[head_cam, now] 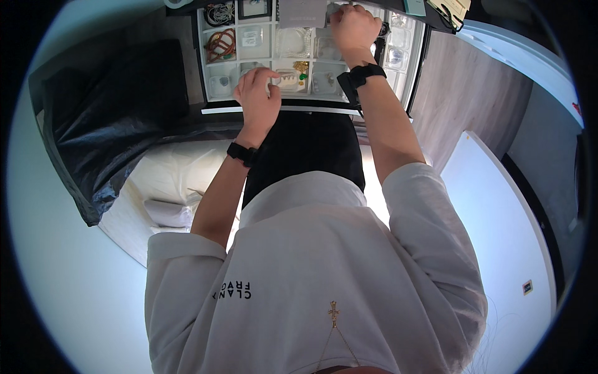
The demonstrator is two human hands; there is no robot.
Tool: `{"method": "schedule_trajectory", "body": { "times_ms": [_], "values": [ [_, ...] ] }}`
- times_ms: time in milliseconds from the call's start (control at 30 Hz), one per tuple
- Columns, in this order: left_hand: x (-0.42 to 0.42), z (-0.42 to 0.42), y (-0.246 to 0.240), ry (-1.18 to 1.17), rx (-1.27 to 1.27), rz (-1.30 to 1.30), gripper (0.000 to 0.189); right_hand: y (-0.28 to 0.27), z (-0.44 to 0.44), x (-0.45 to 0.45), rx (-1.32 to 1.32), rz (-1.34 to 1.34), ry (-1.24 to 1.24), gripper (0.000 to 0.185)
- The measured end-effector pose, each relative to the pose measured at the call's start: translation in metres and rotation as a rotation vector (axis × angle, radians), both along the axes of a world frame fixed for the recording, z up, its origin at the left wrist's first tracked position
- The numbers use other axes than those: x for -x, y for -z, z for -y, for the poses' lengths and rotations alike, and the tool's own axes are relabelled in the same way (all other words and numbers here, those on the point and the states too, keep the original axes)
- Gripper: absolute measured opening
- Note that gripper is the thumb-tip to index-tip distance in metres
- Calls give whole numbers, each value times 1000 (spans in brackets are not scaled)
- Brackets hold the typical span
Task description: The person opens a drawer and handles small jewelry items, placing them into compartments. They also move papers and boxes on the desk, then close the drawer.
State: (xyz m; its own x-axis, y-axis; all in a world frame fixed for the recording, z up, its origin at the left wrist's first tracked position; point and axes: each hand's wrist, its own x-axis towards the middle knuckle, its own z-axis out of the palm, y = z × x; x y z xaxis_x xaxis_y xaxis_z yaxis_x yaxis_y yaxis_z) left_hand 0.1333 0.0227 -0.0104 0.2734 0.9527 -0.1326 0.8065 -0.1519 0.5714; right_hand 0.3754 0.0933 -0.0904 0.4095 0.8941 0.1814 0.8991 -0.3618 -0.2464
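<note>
Before me a pulled-out drawer holds a white divided organizer (254,62) of jewelry and small clear boxes. My left hand (259,96) hovers over its front compartments, fingers loosely curled and apart, nothing visible in them. Close to its fingertips are a clear box (286,80) and some gold-coloured jewelry (301,66) with a green piece. My right hand (357,29) is at the back of the drawer, fingers bent downward beside a grey flat box or card (302,13). Something small and grey shows at its fingertips; whether it is gripped is unclear.
A pearl-like strand (293,43) lies in a middle compartment, brown cords (221,45) and dark cables (218,14) at the left. Several small clear boxes (397,57) line the right side. Black plastic sheeting (117,112) hangs at the left. The drawer's front edge (299,111) borders my legs.
</note>
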Motion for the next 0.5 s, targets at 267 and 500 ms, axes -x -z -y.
{"method": "schedule_trajectory", "body": {
  "times_ms": [267,500],
  "values": [
    [50,12,16,-102,-33,-73,27,-12,13,-9,-130,-910,356,22],
    [59,17,20,-86,-18,-55,28,-25,12,0,31,-218,254,21]
  ]
}}
